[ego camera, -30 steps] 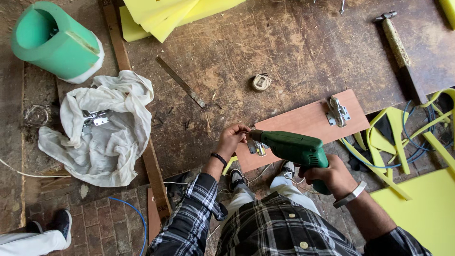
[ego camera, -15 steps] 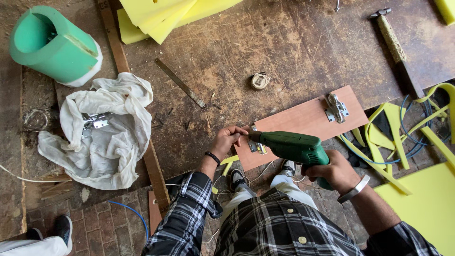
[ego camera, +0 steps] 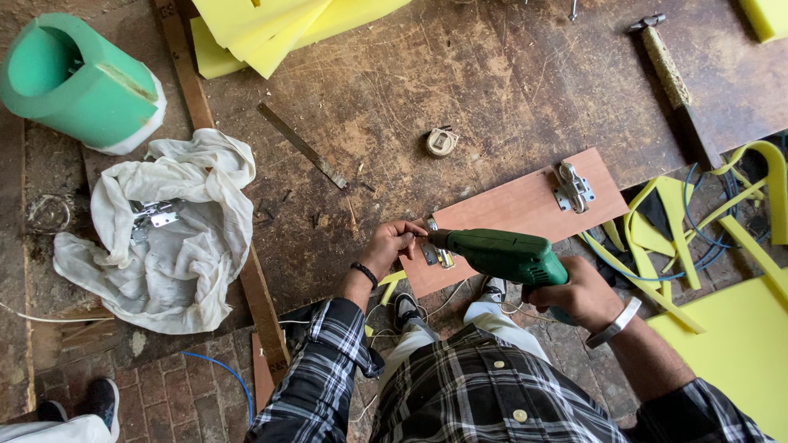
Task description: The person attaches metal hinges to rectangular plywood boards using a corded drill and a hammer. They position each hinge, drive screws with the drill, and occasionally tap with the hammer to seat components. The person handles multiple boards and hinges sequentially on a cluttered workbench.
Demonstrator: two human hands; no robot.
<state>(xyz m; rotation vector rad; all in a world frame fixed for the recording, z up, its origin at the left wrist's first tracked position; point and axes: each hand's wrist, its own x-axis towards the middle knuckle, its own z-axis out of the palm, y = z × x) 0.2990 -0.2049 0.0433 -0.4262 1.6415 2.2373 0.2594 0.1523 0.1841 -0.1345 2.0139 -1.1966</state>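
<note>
My right hand (ego camera: 574, 294) grips a green power drill (ego camera: 501, 254) whose tip points left at a metal hinge (ego camera: 437, 249) on the near end of a reddish wooden board (ego camera: 509, 215). My left hand (ego camera: 392, 244) pinches that hinge at the board's left edge, fingers closed around it. A second metal hinge (ego camera: 573, 188) sits fixed near the board's far end. My plaid shirt and light trousers fill the bottom of the view.
A white cloth (ego camera: 168, 234) with metal fittings lies left, a green foam roll (ego camera: 78, 82) above it. Yellow foam sheets (ego camera: 271, 29), a hammer (ego camera: 669, 70), a small tape measure (ego camera: 442, 142), a metal strip (ego camera: 302, 146) and yellow foam strips with cables (ego camera: 698, 238) surround the worn wooden surface.
The view has shifted slightly. The drill and both hands stay at the hinge on the board's near end, with hardly any movement.
</note>
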